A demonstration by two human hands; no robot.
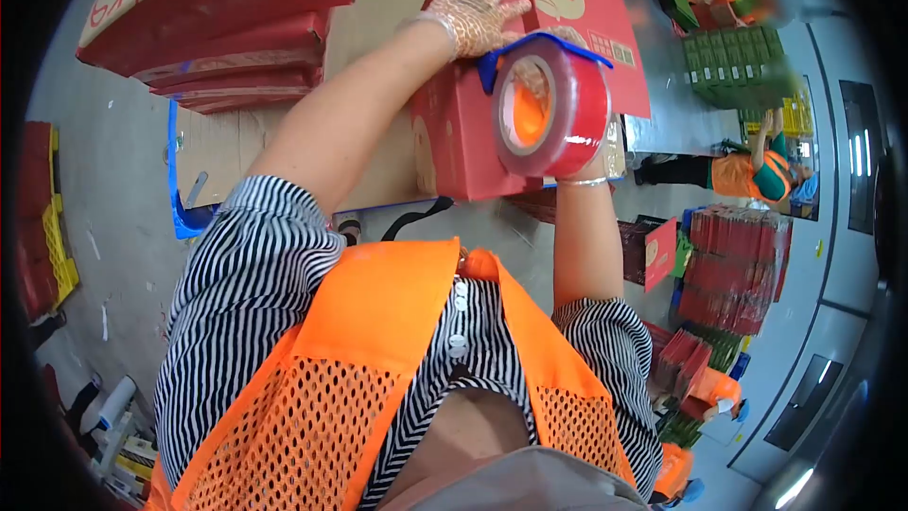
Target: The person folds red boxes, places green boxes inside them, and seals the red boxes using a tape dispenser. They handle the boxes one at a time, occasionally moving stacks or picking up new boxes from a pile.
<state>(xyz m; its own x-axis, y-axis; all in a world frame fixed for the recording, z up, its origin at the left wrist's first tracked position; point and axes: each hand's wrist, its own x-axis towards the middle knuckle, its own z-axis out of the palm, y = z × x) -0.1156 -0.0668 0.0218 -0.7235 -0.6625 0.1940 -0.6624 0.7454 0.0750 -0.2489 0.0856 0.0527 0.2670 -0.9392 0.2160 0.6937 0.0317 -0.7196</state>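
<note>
A red cardboard box (463, 137) with a printed pattern sits on the cardboard-covered work surface in front of me, one flap standing out at its far right. Gloved in a thin patterned glove, my left hand (473, 14) lies on top of the box with its fingers spread. My right hand (532, 80) is wrapped round a tape dispenser with a blue frame and a large roll of red-edged tape (579, 114), held against the box's right side. The roll covers most of that hand; a few fingers show through its core and above it.
Red boxes (236, 38) are stacked at the left of the work surface (378, 85). Green boxes (738, 66) and bundled red cartons (733, 270) stand at the right. A person in an orange vest (747, 177) is beyond. A yellow crate (59, 237) is at far left.
</note>
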